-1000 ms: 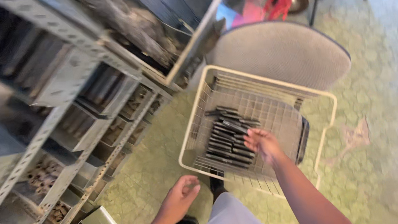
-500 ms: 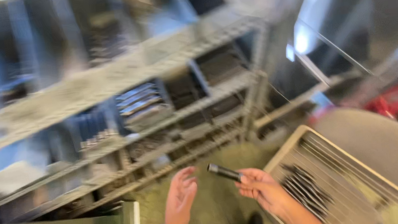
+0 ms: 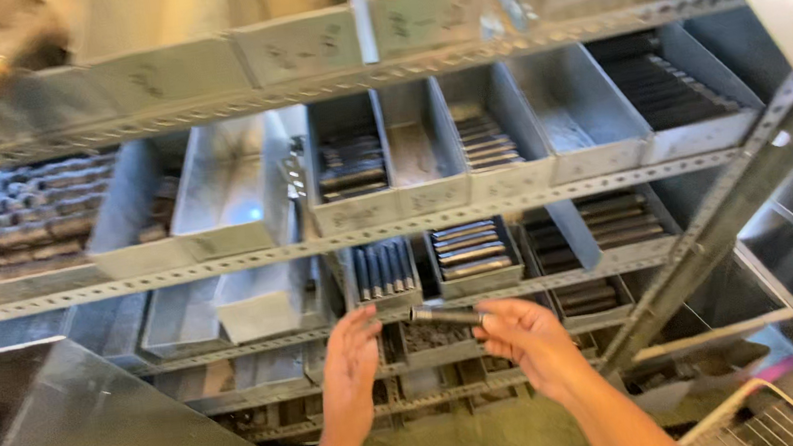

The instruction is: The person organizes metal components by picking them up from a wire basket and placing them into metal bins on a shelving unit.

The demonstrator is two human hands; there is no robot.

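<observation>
Left hand [image 3: 350, 355]: open, fingers spread, empty, palm turned toward rod's left tip, just short of touching. One dark metal rod [image 3: 444, 316]: long axis near horizontal, slight rightward drop, lying between two hands in front of shelf rack [image 3: 338, 242]. Right hand [image 3: 523, 336]: pinching rod's right end between fingers and thumb; this hand nearer, already in contact. Grey metal bins [image 3: 350, 173] behind hold similar dark rods, count unclear through blur. Wire basket [image 3: 744, 427] corner at lower right.
</observation>
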